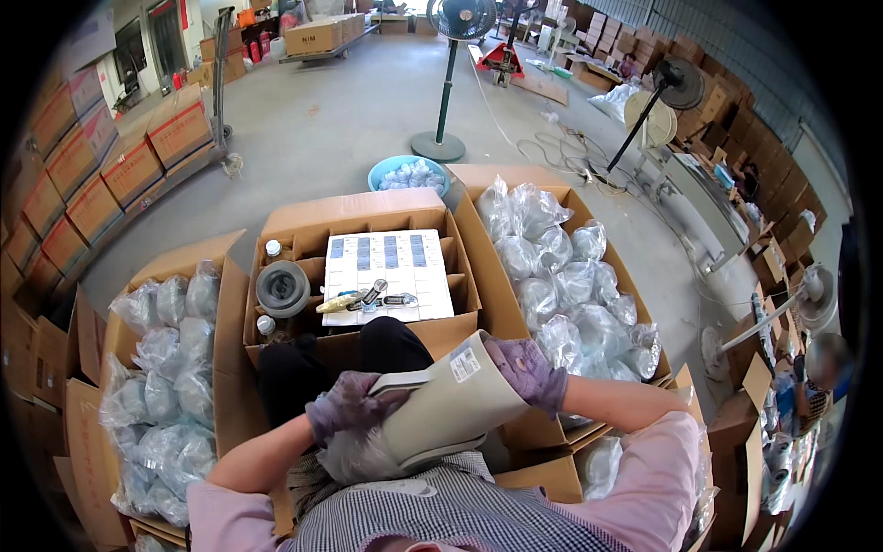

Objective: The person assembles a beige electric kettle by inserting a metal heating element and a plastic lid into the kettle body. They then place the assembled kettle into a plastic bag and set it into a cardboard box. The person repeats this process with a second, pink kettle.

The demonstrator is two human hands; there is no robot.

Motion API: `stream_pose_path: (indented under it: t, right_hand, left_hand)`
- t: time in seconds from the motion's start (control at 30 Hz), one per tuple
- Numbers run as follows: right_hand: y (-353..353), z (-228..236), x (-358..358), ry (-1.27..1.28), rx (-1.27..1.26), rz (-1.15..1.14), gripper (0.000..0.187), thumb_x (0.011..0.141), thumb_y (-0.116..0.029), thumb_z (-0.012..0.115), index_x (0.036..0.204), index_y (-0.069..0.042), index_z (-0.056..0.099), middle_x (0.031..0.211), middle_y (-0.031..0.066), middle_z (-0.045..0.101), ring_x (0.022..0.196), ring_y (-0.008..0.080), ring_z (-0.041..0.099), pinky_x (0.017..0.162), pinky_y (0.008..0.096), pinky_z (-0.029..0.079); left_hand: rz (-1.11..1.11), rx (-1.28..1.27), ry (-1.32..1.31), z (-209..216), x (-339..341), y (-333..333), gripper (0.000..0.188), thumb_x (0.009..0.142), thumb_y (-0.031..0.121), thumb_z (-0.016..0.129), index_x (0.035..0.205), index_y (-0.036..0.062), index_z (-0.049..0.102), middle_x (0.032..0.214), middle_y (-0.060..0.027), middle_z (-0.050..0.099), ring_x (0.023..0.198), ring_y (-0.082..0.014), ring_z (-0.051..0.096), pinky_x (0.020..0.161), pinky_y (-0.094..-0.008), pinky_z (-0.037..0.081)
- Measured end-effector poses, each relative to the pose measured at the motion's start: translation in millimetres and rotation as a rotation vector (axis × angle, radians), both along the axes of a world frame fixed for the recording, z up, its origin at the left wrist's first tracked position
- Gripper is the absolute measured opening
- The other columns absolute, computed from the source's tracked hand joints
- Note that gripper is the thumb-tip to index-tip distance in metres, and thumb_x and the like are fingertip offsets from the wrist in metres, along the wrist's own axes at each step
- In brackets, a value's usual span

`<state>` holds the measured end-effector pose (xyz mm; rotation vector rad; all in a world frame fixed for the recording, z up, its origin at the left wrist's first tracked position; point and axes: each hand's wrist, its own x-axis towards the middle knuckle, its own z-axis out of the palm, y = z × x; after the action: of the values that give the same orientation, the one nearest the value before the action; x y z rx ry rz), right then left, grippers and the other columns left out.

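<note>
Grey vessel point(460, 409) aslant in the lap, open mouth toward the right

Near the rim, a white label point(464, 365). Left hand point(348, 405) in a purplish glove, fingers curled and clamped at the strap-like handle point(405, 380) on the vessel's upper side. Right hand point(531, 375), also gloved, at the open mouth — fingers partly hidden inside, so impossible to tell whether pinched on the wall or merely resting against it. Bunched around the vessel's lower end, just below the left hand, a clear plastic bag point(354, 460).

Straight ahead, beyond the knees point(391, 342), a divided carton point(354, 208) with a white box-like stack point(409, 276) inside; on top of that, a yellowish tool point(338, 302) and small metallic pieces point(391, 299). Beside the stack, a dark grey roll point(282, 290) and a white-capped bottle point(273, 248). To either side, a left carton point(232, 345) and a right carton point(492, 304), both full of clear-wrapped goods point(575, 281). Farther off, a blue basin point(375, 178) of small wrapped pieces point(411, 175), close to a standing fan point(446, 101).
</note>
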<state>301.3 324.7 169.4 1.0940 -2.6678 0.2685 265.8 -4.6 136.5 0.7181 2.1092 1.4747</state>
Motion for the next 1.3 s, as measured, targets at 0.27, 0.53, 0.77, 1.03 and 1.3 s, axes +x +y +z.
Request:
stream_pose_path:
  t: [0.27, 0.53, 0.77, 1.03, 1.3]
  right_hand:
    - [-8, 46, -15, -0.222, -0.100, 0.050, 0.036, 0.091, -0.016, 0.050, 0.121, 0.002, 0.050, 0.108, 0.0243, 0.060, 0.091, 0.0386, 0.062, 0.077, 0.0432, 0.053]
    - [-6, 42, -23, -0.485, -0.274, 0.120, 0.043, 0.084, -0.027, 0.059, 0.117, 0.001, 0.051, 0.111, 0.0225, 0.059, 0.099, 0.0409, 0.061, 0.085, 0.0460, 0.051]
    - [-3, 20, -7, -0.646, -0.409, -0.042, 0.043, 0.096, -0.040, 0.055, 0.116, -0.003, 0.059, 0.107, 0.0141, 0.068, 0.097, 0.0264, 0.068, 0.088, 0.0368, 0.056]
    - [-10, 24, 21, -0.912, -0.659, -0.200, 0.045, 0.100, -0.039, 0.047, 0.124, -0.002, 0.041, 0.110, 0.0137, 0.064, 0.101, 0.0296, 0.066, 0.087, 0.0375, 0.053]
    - [22, 10, 17, -0.502, -0.117, -0.161, 0.053, 0.095, -0.029, 0.057, 0.136, -0.005, 0.034, 0.108, 0.0187, 0.061, 0.096, 0.0344, 0.064, 0.089, 0.0380, 0.051]
  left_hand:
    - [-0.056, 0.070, -0.148, -16, -18, -3, 0.032, 0.095, 0.035, 0.067, 0.099, 0.0034, 0.072, 0.072, 0.0034, 0.063, 0.066, -0.0037, 0.052, 0.059, -0.0249, 0.046]
    - [-0.024, -0.045, -0.203, -3, -14, 0, 0.028, 0.095, 0.031, 0.067, 0.102, 0.0038, 0.071, 0.075, 0.0031, 0.063, 0.071, -0.0022, 0.052, 0.063, -0.0237, 0.046]
    - [0.070, -0.053, 0.011, 10, 5, 12, 0.033, 0.089, 0.035, 0.071, 0.101, 0.0040, 0.071, 0.082, -0.0147, 0.072, 0.074, -0.0217, 0.072, 0.068, -0.0334, 0.055]
    - [0.095, -0.155, 0.121, 11, 22, 21, 0.032, 0.087, 0.031, 0.074, 0.106, 0.0052, 0.072, 0.091, -0.0136, 0.074, 0.084, -0.0219, 0.073, 0.074, -0.0319, 0.056]
    - [0.106, -0.233, 0.217, 12, 15, 24, 0.030, 0.085, 0.029, 0.072, 0.104, 0.0068, 0.070, 0.091, -0.0144, 0.072, 0.083, -0.0321, 0.071, 0.072, -0.0375, 0.055]
